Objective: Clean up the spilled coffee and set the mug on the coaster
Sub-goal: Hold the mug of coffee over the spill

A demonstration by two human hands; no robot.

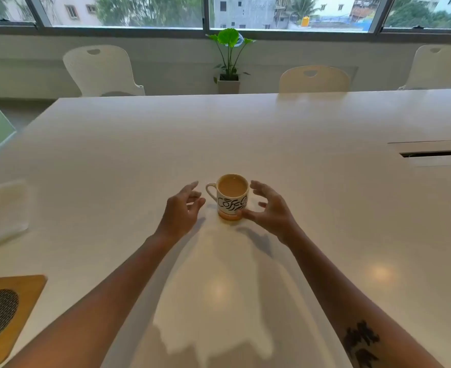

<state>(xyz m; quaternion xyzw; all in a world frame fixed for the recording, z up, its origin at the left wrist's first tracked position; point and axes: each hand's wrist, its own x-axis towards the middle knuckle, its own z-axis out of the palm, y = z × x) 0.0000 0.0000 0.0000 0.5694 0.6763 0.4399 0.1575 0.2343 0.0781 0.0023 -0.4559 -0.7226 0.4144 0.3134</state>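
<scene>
One view only, the head camera.

Item, mug (232, 197): upright near the middle of the desk (298, 128), well in from every edge, handle toward your left, filled almost to the rim with pale coffee. An orange-brown band shows at its foot; whether that is glaze, a small coaster or pooled coffee cannot be told.

Item, left hand (182, 208): fingers relaxed and spread, just beside the handle, holding nothing.

Item, right hand (269, 208): fingers loosely curved beside the mug; the thumb tip looks to reach the base, but no grip is made.

Item, wooden board (9, 312): at the desk's near left corner, dark mesh oval on it; possibly the coaster, well apart from the mug.

Item, folded white cloth (3, 211): at the left edge.

Risks: the mug is so full that any tilt or jerk in lifting would likely slop coffee over the rim. A wet base may drip or slip in your fingers. Your thumb may nudge the mug before you hold it.
</scene>
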